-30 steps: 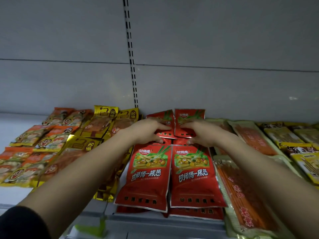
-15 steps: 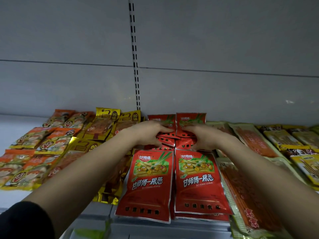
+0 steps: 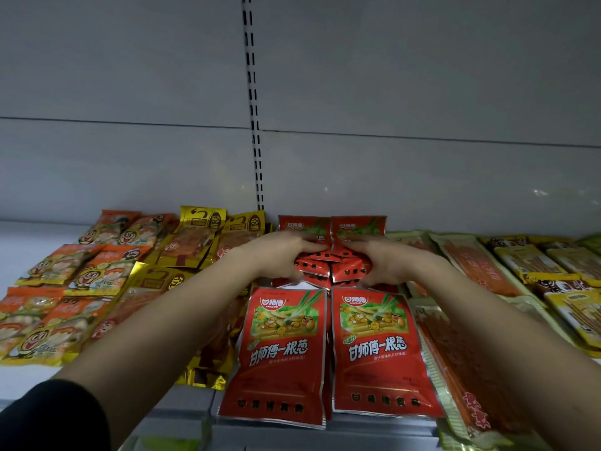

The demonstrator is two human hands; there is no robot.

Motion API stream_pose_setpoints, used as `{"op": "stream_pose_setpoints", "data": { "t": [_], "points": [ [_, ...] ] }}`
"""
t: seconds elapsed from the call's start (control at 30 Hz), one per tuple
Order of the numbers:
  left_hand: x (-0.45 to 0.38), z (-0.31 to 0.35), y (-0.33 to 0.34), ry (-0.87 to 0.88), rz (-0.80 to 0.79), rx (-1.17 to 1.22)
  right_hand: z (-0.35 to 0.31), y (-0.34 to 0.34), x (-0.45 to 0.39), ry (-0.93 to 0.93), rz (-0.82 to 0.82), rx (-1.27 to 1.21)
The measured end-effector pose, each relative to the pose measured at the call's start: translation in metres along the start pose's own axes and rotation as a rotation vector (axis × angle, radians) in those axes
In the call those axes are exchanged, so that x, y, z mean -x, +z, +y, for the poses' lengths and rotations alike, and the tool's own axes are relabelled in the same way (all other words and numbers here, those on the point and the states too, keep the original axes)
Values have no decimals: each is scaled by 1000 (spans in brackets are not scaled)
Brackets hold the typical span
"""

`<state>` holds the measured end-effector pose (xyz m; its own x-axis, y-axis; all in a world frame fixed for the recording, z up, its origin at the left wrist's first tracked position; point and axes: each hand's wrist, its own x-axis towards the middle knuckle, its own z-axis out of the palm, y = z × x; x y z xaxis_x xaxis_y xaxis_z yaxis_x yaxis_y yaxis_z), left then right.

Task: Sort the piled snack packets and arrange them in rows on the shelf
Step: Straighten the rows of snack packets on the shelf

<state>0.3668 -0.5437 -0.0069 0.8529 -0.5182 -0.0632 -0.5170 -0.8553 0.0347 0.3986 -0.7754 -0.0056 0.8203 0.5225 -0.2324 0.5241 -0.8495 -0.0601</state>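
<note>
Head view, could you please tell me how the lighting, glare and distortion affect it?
Head view: dim, even lighting; small glare spots on the grey back panel; foil sheen on the two front red snack packets; wide-angle lens bends the grey shelf edge and stretches both forearms; print legible up front, soft behind the left hand.

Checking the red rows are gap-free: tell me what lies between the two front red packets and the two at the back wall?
In the head view, a bunched heap of small red packets fills that stretch, gripped by the left hand and right hand.
</note>
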Motion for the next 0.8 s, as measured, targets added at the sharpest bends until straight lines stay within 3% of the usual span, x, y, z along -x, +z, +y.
{"op": "stream_pose_setpoints", "data": {
  "t": [0.4,0.67,0.8],
  "points": [
    [15,0,-11,-42,-28,162,10,-14,10,28,-76,-215],
    [18,1,-14,-57,36,214,1,-21,23,-4,-26,-233],
    [33,10,-16,-10,97,184,-9,-23,40,-25,100,-283]
  ]
}}
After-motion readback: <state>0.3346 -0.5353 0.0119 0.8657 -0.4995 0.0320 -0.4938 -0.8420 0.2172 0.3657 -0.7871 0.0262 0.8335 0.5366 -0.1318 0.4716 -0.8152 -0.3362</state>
